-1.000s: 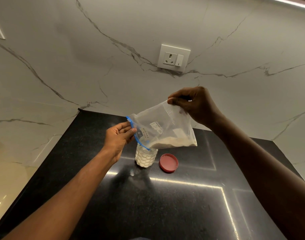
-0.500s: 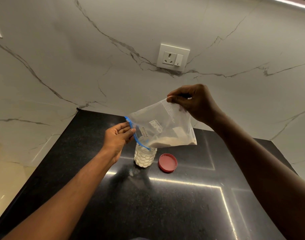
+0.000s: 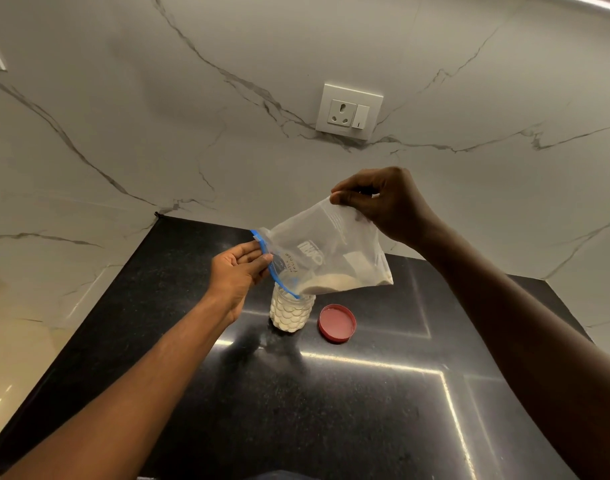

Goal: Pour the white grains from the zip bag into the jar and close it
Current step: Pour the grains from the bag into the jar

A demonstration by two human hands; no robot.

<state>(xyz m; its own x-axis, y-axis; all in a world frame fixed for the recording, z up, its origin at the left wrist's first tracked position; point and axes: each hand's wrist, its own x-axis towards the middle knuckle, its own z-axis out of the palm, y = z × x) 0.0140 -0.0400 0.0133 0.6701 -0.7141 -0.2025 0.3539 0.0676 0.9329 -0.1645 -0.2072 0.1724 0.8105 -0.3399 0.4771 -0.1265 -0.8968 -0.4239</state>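
Observation:
A clear zip bag with a blue zip strip hangs tilted over a small textured glass jar on the black counter. My right hand pinches the bag's raised bottom corner. My left hand holds the blue-edged mouth just above the jar's opening. White grains lie along the bag's lower edge, close to the mouth. The jar is mostly full of white grains. Its red lid lies flat on the counter just right of the jar, inner side up.
The black counter meets a white marble wall behind. A white wall socket with a switch sits above the hands. The counter's left edge drops to a pale floor.
My right hand has lifted the bag's bottom corner a little higher, tilting the bag more steeply. The grains have slid closer to the mouth. My left hand stays at the zip edge.

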